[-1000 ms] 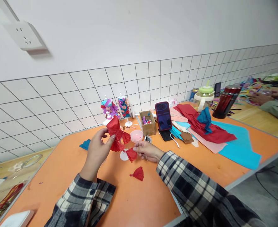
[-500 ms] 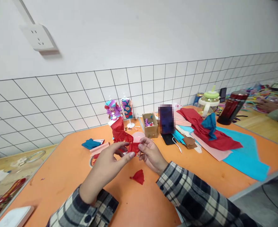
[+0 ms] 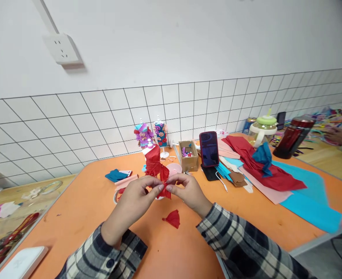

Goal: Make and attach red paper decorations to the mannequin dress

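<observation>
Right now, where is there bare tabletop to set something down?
Largely bare orange tabletop lies between the white object and left hand, below the loose red piece, and from the right sleeve to the bright-blue sheet. Crowded: the back, with dress forms, cardboard box and phone.

The premises are presenting as a small handicraft workroom. A smooth orange-topped table (image 3: 86,209) is bearing red, pink and blue paper-like sheets (image 3: 287,180) at right. Two miniature dress forms in coloured floral frills (image 3: 160,135) are standing at the far side, near an open brown cardboard box of scraps (image 3: 189,165). At far right, a co-worker's blurred hand (image 3: 339,136) is showing at a pale wooden table (image 3: 330,161) strewn with coloured strips (image 3: 330,120).
</observation>
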Demonstrator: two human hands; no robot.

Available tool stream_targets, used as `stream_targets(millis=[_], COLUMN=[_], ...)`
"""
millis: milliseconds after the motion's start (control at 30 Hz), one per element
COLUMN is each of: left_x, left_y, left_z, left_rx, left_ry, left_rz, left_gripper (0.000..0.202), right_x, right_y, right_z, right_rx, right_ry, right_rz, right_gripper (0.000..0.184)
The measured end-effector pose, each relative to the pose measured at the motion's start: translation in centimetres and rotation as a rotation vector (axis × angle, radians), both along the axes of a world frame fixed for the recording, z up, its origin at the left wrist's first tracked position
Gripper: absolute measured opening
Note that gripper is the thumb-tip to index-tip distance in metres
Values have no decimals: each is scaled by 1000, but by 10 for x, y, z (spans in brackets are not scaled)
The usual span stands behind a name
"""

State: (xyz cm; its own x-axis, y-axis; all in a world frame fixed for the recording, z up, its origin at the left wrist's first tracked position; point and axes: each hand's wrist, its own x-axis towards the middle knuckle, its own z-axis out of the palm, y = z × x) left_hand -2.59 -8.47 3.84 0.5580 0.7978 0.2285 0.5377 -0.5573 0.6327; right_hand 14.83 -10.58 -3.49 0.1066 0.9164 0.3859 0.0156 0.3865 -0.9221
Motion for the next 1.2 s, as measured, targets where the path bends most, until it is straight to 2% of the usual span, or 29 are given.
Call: stream_targets(millis=[67,167,233,300,367,433,533,633,733,900,1067,1133,1200], left_x=[-1,-10,-17,-23,-24,-19,-9,-4,-5,-6,-4,-3,-2], left_y=[-2,2,13,27,42,52,60,62,64,63,58,57,56], left_z=[3,9,11,9,2,-8,-21,-26,-27,-25,-22,-21,-21], left_rx=[-7,21,67,132,133,61,-33,-87,-91,-111,-126,-118,-108], left_ry=[-9,-43,-98,-221,-293,-301,-314,-310,-297,-295,-291,-287,-277], left_rz=[11,142,274,374,320,218,92,69,87,95,108,109,115], left_gripper=[28,35,41,47,59,63,58,46,41,41,39,38,38], right_x=[-2,3,8,12,12,11,11,15,17,13,17,18,15], right_y=[3,11,20,31,41,48,54,56,57,56,55,55,56], right_z=[0,3,7,11,14,15,14,13,12,9,15,16,15], right_rx=[-15,-55,-79,-72,-42,0,116,264,339,247,147,143,154], right_ry=[53,88,2,-97,-141,-176,-279,-315,-309,-377,-277,-282,-309], right_rz=[27,146,171,140,99,55,-47,-150,-200,-120,-2,-23,-100], right_gripper=[14,16,15,12,10,7,2,4,4,4,4,7,6])
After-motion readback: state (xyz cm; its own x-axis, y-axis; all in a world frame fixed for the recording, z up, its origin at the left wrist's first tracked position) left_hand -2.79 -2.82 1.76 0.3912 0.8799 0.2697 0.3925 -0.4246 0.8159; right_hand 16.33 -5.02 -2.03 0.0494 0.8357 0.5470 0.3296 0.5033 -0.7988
